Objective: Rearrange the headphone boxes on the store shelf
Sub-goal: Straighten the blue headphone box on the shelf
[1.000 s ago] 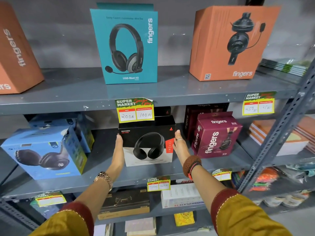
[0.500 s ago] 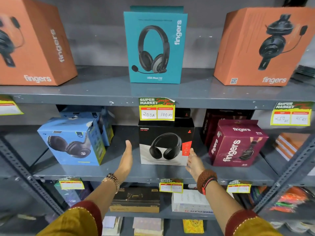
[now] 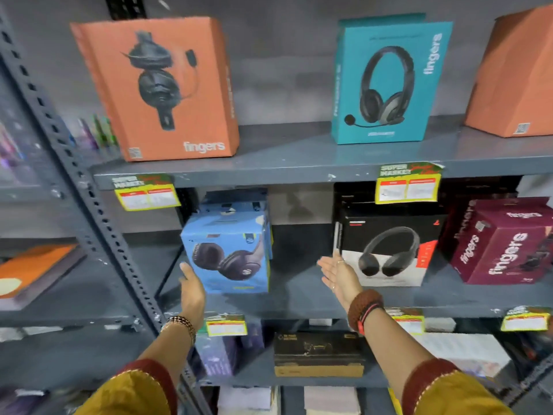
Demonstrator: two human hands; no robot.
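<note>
Reaching along the middle shelf (image 3: pixel 299 301), the person brings both hands toward the blue headphone box (image 3: pixel 229 253), which stands at the shelf's left end beside the slotted upright (image 3: pixel 98 211). The left hand (image 3: pixel 191 290) lies against the box's lower left corner, fingers open and flat, not yet gripping. The right hand (image 3: pixel 341 274) hovers in the gap, palm open, empty, just left of the black headphone box (image 3: pixel 386 250). By my reading this box remains to be shifted (the black one looks squared up already). Further right sits a maroon box (image 3: pixel 502 244); hanging price tags (image 3: pixel 407 182) crowd the space above.
</note>
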